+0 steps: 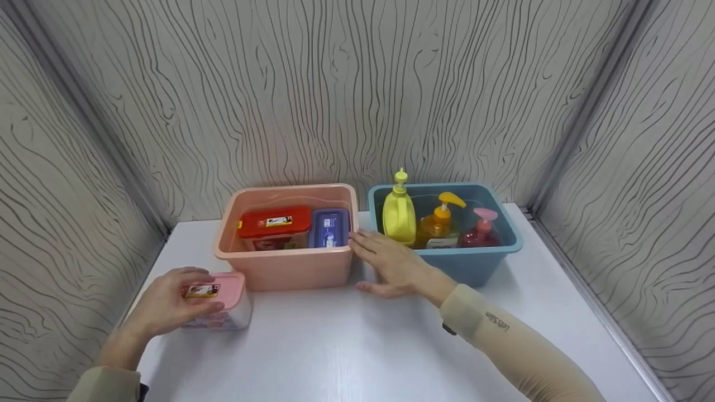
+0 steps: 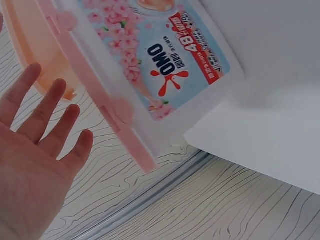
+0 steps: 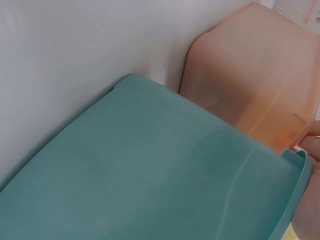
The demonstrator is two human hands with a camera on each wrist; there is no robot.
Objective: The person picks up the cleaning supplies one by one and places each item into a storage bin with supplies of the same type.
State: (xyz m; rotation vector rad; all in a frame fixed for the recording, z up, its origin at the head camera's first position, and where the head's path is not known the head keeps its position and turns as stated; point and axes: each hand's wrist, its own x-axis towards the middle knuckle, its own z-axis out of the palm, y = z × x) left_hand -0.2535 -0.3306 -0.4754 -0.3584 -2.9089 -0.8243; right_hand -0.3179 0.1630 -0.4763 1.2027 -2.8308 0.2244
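A white laundry tub with a pink lid (image 1: pixel 229 287) stands on the table in front of the peach bin. Flowers and "OMO" show on the tub's printed side (image 2: pixel 165 65) in the left wrist view. My left hand (image 1: pixel 173 301) is over the lid's left part, thumb toward the front; its fingers (image 2: pixel 47 112) look nearly straight beside the lid. Between the two bins is my right hand (image 1: pixel 391 265), fingers extended and fingertips at the right rim of the peach bin (image 1: pixel 296 273). That bin holds a red-lidded tub (image 1: pixel 276 220) and a blue-lidded tub (image 1: pixel 330 226).
On the right stands a blue-green bin (image 1: pixel 458 265) holding a yellow pump bottle (image 1: pixel 399 218), an amber bottle with an orange pump (image 1: pixel 438 226) and a red bottle with a pink pump (image 1: pixel 481 234). Wood-patterned panels (image 1: pixel 313 100) enclose the white table (image 1: pixel 313 346) behind and at both sides.
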